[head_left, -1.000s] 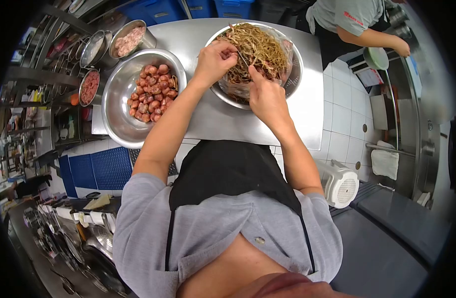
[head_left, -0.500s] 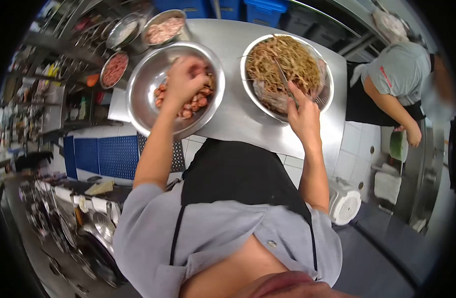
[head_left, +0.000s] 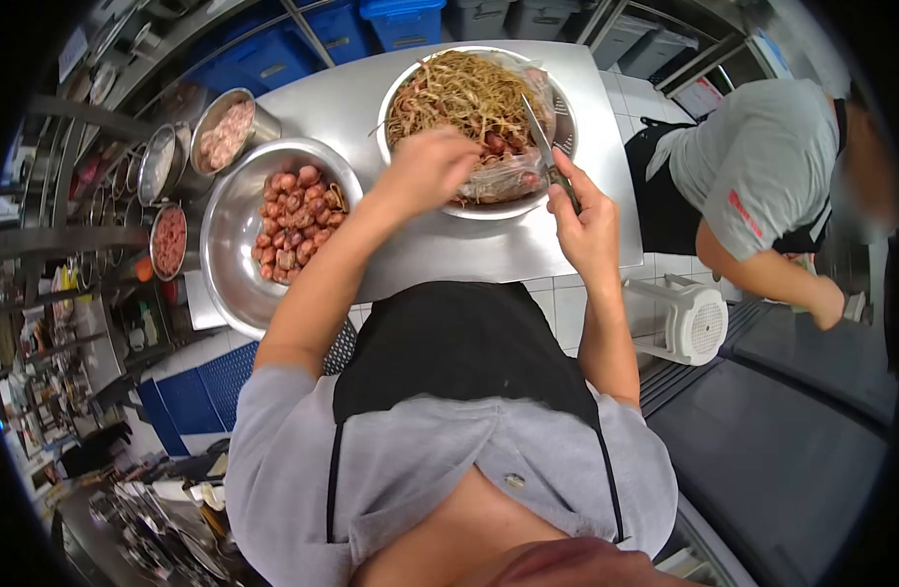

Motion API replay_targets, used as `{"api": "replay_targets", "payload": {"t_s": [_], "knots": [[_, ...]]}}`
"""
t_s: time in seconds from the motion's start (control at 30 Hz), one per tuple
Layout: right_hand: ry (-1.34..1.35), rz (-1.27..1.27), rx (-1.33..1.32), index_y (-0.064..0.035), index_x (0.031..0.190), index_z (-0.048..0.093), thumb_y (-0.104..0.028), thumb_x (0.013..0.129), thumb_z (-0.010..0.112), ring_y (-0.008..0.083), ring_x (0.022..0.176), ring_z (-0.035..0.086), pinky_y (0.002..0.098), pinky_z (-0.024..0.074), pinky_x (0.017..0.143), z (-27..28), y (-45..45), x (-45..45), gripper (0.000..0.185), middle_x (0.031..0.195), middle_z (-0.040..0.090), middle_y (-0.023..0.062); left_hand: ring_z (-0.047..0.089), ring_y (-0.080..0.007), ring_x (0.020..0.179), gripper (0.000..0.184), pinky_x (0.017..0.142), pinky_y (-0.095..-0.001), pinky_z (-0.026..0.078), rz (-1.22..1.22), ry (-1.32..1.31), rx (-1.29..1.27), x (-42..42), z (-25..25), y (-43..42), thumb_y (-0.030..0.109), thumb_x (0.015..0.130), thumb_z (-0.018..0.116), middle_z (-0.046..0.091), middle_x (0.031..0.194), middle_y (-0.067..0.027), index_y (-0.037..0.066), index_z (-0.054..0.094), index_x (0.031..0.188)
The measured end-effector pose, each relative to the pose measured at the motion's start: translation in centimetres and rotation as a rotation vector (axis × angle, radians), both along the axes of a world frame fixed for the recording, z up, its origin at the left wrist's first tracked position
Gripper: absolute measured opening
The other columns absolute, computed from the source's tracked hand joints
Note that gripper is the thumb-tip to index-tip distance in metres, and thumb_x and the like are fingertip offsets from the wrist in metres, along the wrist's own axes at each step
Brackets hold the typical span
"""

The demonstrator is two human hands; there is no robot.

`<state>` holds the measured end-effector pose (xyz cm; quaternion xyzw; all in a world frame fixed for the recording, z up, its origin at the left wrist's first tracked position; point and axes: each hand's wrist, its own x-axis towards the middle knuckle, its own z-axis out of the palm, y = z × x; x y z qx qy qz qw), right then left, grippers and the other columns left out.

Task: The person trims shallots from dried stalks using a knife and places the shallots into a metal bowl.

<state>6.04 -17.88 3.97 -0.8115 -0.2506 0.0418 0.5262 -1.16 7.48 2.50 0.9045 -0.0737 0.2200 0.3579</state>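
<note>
My right hand (head_left: 586,217) is closed on the dark handle of a knife (head_left: 537,132), whose blade points up over the right side of a white colander (head_left: 564,127). Dry, stringy stalks (head_left: 459,93) fill the colander, with reddish bulbs (head_left: 498,149) and a clear plastic bag (head_left: 508,181) among them. At the colander's lower left edge is my left hand (head_left: 433,168), its fingers bent and blurred, so whether it holds anything is hidden. To the left, a large steel bowl (head_left: 226,235) contains several reddish-brown bulbs (head_left: 295,220).
Steel containers of pinkish food (head_left: 226,137) and reddish minced food (head_left: 169,241) stand beyond the bowl. Blue bins (head_left: 402,22) line the far side of the steel table (head_left: 371,88). A co-worker (head_left: 762,166) bends at the right, near a white stool (head_left: 689,323).
My left hand went from the colander into the steel bowl, then back to the colander's edge. My right hand still holds the knife, now with its blade raised. The co-worker has leaned nearer.
</note>
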Motion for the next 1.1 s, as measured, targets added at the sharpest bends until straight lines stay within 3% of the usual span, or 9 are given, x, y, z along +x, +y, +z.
{"api": "replay_targets", "payload": {"t_s": [0.17,0.27,0.4,0.57,0.67,0.77,0.87,0.97,1.1], "knots": [[0.055,-0.097,-0.042,-0.0060,0.142,0.068,-0.007,0.098,0.064,0.0139,0.066,0.067,0.0315,0.0549,0.069,0.2,-2.4,-1.3,0.044,0.088,0.078,0.0175,0.071,-0.0399,0.097,0.025,0.086,-0.0508,0.058,0.080,0.010,0.297,7.7,-2.4,-1.9,0.010,0.091,0.072,0.068,0.105,-0.0169,0.005,0.074,0.115],[0.038,-0.134,0.034,-0.0041,0.142,0.067,-0.007,0.098,0.064,0.0237,0.093,0.079,0.0343,0.0584,0.086,-0.8,-3.2,-2.1,0.044,0.111,0.079,0.0226,0.070,-0.0413,0.099,0.025,0.087,-0.0517,0.058,0.101,0.050,0.391,8.9,-0.8,-2.6,0.010,0.089,0.072,0.066,0.105,-0.0178,0.008,0.073,0.115],[0.106,-0.139,0.024,-0.0019,0.142,0.066,-0.006,0.099,0.063,0.0331,0.117,0.075,0.0365,0.0561,0.099,-0.9,-3.2,-3.1,0.043,0.129,0.074,0.0233,0.071,-0.0430,0.100,0.023,0.085,-0.0535,0.060,0.137,0.102,0.477,10.3,-1.0,-2.6,0.011,0.087,0.070,0.066,0.111,-0.0229,0.005,0.071,0.109],[0.081,-0.144,0.030,-0.0032,0.142,0.066,-0.008,0.099,0.063,0.0334,0.115,0.076,0.0365,0.0564,0.098,-0.4,-3.0,-3.5,0.044,0.129,0.074,0.0223,0.074,-0.0381,0.090,0.021,0.081,-0.0523,0.061,0.142,-0.009,0.279,9.0,-0.6,-1.8,0.017,0.089,0.066,0.071,0.103,-0.0187,0.006,0.072,0.106],[0.107,-0.150,0.024,-0.0044,0.143,0.066,-0.009,0.099,0.064,0.0329,0.112,0.076,0.0369,0.0570,0.095,-0.3,-2.5,-3.4,0.044,0.129,0.074,0.0217,0.074,-0.0214,0.081,0.024,0.074,-0.0372,0.060,0.159,-0.094,0.004,7.8,0.3,0.2,0.008,0.097,0.062,0.075,0.101,-0.0103,0.005,0.075,0.116],[0.039,-0.091,0.073,-0.0065,0.145,0.066,-0.007,0.101,0.063,0.0089,0.075,0.064,0.0275,0.0543,0.075,-0.9,-0.5,-2.9,0.044,0.091,0.075,0.0070,0.071,-0.0107,0.086,0.028,0.068,-0.0253,0.058,0.091,0.009,-0.412,7.4,0.1,3.6,0.004,0.099,0.057,0.075,0.102,-0.0053,0.002,0.075,0.121],[-0.037,-0.035,0.006,-0.0065,0.142,0.067,-0.010,0.100,0.064,0.0180,0.075,0.072,0.0324,0.0571,0.078,-0.8,4.3,-1.7,0.043,0.104,0.080,0.0166,0.072,-0.0105,0.085,0.028,0.069,-0.0257,0.059,0.117,0.121,-0.530,7.1,-1.7,5.9,0.001,0.095,0.061,0.075,0.101,-0.0059,-0.001,0.074,0.121],[-0.067,-0.013,-0.096,-0.0037,0.137,0.068,-0.009,0.096,0.065,0.0420,0.091,0.076,0.0490,0.0588,0.086,-1.4,6.5,-0.5,0.041,0.115,0.075,0.0238,0.073,-0.0116,0.086,0.027,0.072,-0.0268,0.060,0.141,0.124,-0.490,6.7,-2.5,6.1,0.002,0.090,0.069,0.075,0.102,-0.0075,-0.001,0.075,0.117],[-0.218,-0.052,-0.027,-0.0052,0.139,0.067,-0.010,0.096,0.063,0.0471,0.092,0.073,0.0535,0.0579,0.087,-0.3,7.2,-1.5,0.044,0.103,0.075,0.0291,0.075,-0.0146,0.087,0.027,0.076,-0.0302,0.060,0.161,0.036,-0.503,5.8,-1.8,5.5,0.006,0.084,0.076,0.076,0.102,-0.0089,0.001,0.078,0.111]]}}
